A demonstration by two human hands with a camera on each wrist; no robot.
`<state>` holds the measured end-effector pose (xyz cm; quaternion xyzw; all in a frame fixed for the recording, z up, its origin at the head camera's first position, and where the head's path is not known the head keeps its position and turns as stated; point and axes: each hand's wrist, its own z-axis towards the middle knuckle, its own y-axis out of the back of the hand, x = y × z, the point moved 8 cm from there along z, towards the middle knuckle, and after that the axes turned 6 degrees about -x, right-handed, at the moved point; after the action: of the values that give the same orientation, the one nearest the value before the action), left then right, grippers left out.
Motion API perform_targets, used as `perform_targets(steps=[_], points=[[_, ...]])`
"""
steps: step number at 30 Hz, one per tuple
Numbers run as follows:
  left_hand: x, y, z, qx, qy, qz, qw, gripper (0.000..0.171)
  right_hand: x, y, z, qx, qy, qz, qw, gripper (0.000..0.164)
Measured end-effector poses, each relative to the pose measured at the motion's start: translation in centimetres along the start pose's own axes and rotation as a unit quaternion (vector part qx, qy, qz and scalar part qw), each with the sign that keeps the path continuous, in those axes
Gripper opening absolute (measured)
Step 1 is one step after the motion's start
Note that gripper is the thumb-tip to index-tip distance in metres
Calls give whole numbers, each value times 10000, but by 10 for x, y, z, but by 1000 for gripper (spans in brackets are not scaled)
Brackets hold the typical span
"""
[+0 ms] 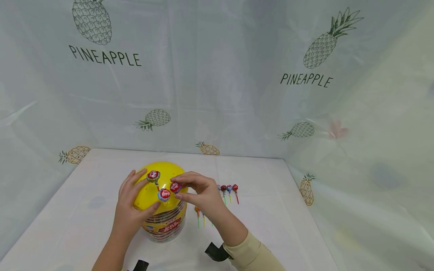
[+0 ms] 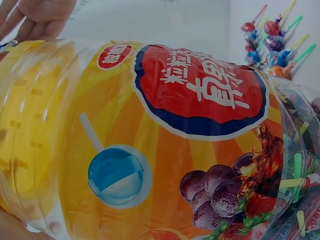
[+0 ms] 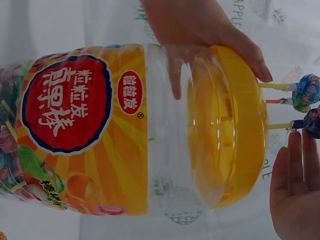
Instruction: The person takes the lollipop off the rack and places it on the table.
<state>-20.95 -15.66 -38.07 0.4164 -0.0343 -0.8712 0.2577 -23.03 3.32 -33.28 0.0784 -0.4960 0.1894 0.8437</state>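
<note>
A clear candy jar with a yellow lid [image 1: 159, 169] stands on the table, its orange label [image 2: 165, 140] showing a grape bunch and a lollipop. My left hand [image 1: 133, 203] grips the lid from the left, thumb in front and fingers at the far side. Two lollipops, one with a red-and-green wrapper [image 1: 153, 175] and one with a blue-and-red wrapper [image 1: 164, 194], stand upright with their sticks in the lid. On the lid's right side, my right hand [image 1: 201, 192] pinches a purple lollipop [image 3: 312, 123] between thumb and fingers, its stick reaching the lid in the right wrist view.
To the right of the jar, several lollipops [image 1: 235, 187] lie in a row on the white table [image 1: 264, 218]. A nearer row, with an orange lollipop [image 1: 197, 209], is partly hidden by my right forearm. Wrapped candy [image 2: 300, 200] fills the jar's lower part. A pineapple-print sheet [image 1: 220, 75] hangs behind.
</note>
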Motion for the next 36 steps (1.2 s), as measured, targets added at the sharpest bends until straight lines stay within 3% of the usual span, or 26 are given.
perform_targets(steps=[6, 12, 17, 24, 30, 36], points=[[0, 1, 1, 9, 98, -15, 10000, 59, 0, 2, 1, -284, -83, 63, 9995, 28], [-1, 1, 0, -37, 15, 7, 10000, 59, 9, 1, 0, -380, 278, 323, 9984, 25], [1, -1, 0, 25, 127, -43, 9999, 59, 12, 15, -7, -741, 314, 429, 9958, 23], [-1, 2, 1, -58, -30, -53, 10000, 59, -5, 51, -28, -1277, -17, 320, 9913, 23], [0, 1, 0, -20, 86, -36, 10000, 58, -29, 85, -52, -1820, -681, 7, 9809, 25], [0, 1, -1, -37, 43, -51, 10000, 57, -55, 117, -73, -2005, -1235, -186, 9717, 31]])
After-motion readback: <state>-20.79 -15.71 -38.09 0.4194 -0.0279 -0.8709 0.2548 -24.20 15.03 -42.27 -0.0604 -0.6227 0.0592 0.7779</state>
